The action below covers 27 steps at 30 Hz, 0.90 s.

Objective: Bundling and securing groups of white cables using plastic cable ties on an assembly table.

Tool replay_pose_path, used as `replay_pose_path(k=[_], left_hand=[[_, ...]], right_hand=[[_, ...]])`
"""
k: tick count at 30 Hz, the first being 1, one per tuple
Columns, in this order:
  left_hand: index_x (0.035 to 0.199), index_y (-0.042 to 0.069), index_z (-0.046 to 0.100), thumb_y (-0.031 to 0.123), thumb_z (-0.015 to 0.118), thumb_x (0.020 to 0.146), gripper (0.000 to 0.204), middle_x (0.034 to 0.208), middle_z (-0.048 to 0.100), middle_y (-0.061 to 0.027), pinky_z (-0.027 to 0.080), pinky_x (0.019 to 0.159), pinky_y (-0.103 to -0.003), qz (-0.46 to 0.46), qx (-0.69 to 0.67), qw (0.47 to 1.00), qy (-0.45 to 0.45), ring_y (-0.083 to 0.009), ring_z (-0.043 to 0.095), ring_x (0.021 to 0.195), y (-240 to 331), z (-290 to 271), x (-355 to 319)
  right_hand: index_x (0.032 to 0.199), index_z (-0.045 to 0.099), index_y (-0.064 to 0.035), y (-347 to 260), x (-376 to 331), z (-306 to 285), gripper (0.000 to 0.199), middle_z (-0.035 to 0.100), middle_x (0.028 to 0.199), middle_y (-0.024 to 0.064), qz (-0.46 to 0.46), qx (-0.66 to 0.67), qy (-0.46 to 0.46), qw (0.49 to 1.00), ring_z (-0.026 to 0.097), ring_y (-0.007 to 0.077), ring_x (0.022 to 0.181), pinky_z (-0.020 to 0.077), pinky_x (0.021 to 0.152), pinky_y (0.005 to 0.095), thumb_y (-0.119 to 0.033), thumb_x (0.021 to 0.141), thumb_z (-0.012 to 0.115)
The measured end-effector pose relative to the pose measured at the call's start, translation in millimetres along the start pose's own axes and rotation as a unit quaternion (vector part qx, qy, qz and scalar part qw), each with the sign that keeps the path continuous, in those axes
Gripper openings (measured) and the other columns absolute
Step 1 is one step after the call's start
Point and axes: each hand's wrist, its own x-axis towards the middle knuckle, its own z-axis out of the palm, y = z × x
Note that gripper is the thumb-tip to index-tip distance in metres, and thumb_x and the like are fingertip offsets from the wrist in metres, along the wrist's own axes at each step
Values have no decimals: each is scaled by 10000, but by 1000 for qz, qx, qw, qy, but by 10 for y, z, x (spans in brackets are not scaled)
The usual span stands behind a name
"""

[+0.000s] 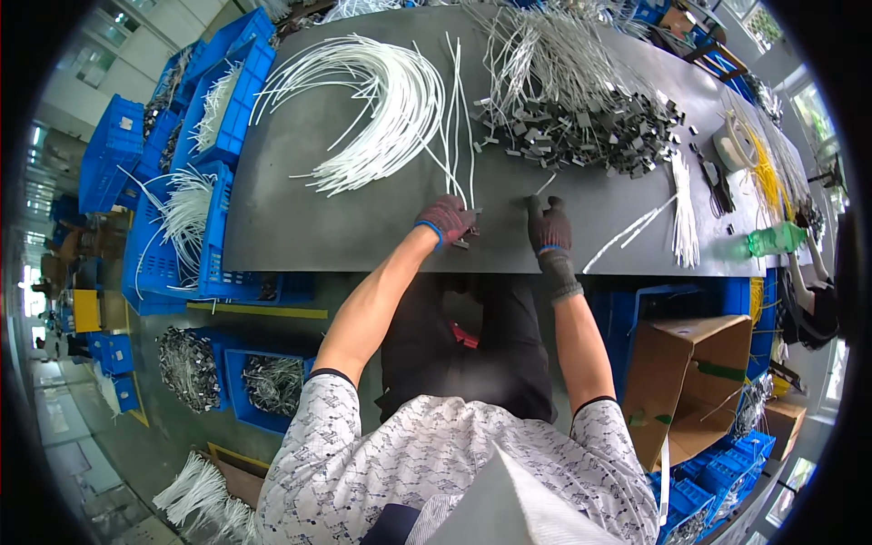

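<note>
My left hand (447,219), in a dark knit glove with a blue cuff, rests on the grey worktable (318,218) near its front edge. It is closed on a small dark metal clip and the ends of a few white wires (459,136) that run away from me. My right hand (549,228), gloved the same way, lies on the table a short way to the right, fingers together, with one white wire end just beyond its fingertips. A fan of white wires (381,100) lies beyond my left hand. A heap of dark metal clips (590,136) lies beyond my right hand.
Blue crates (204,227) with white wires stand left of the table. More crates (263,381) on the floor hold metal parts. An open cardboard box (690,381) sits at my right. A bundle of white wires (683,204), yellow wires (770,177) and a green bottle (777,239) lie at the table's right.
</note>
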Motion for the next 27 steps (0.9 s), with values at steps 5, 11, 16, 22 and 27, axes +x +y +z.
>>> replay_pose_path(k=[5, 11, 16, 22, 27], left_hand=[[953, 30, 736, 379, 575, 850, 398, 984, 709, -235, 545, 834, -478, -23, 93, 995, 33, -414, 683, 929, 69, 110, -7], [1016, 26, 716, 390, 550, 883, 421, 1011, 695, -237, 521, 870, -491, -19, 97, 995, -8, -424, 661, 962, 93, -43, -52], [1103, 73, 654, 380, 600, 916, 364, 1097, 676, -199, 529, 883, -466, 36, 166, 935, 313, -382, 658, 1019, -788, -714, 53], [1127, 119, 696, 276, 581, 949, 263, 1159, 697, -188, 568, 847, -501, -196, 312, 899, 238, -360, 685, 1068, -2089, -1259, 89], [1001, 139, 728, 215, 543, 947, 207, 1044, 717, -187, 582, 789, -489, -104, 356, 901, 226, -368, 711, 958, -2272, -1161, -3]], right_hand=[[1248, 637, 6, -45, 500, 214, 697, 690, 1120, 284, 48, -45, -88, 994, 639, 453, 1096, 503, 945, 470, -564, 847, 635], [1109, 691, 12, 208, 575, 196, 544, 727, 1061, 227, 97, 54, -87, 990, 709, 317, 995, 549, 833, 397, -468, 854, 659], [1080, 685, -28, 621, 245, -170, 267, 716, 1081, 154, -94, 231, -197, 948, 703, 198, 918, 553, 729, 308, -246, 953, 600], [1153, 596, 5, 1055, -444, -644, 294, 710, 949, 151, -340, 62, -153, 926, 699, 286, 805, 554, 692, 377, -99, 884, 655], [1120, 578, -31, 1540, -1455, -943, 236, 694, 1002, 205, -17, -133, -23, 991, 678, 418, 881, 549, 697, 436, -147, 916, 600]])
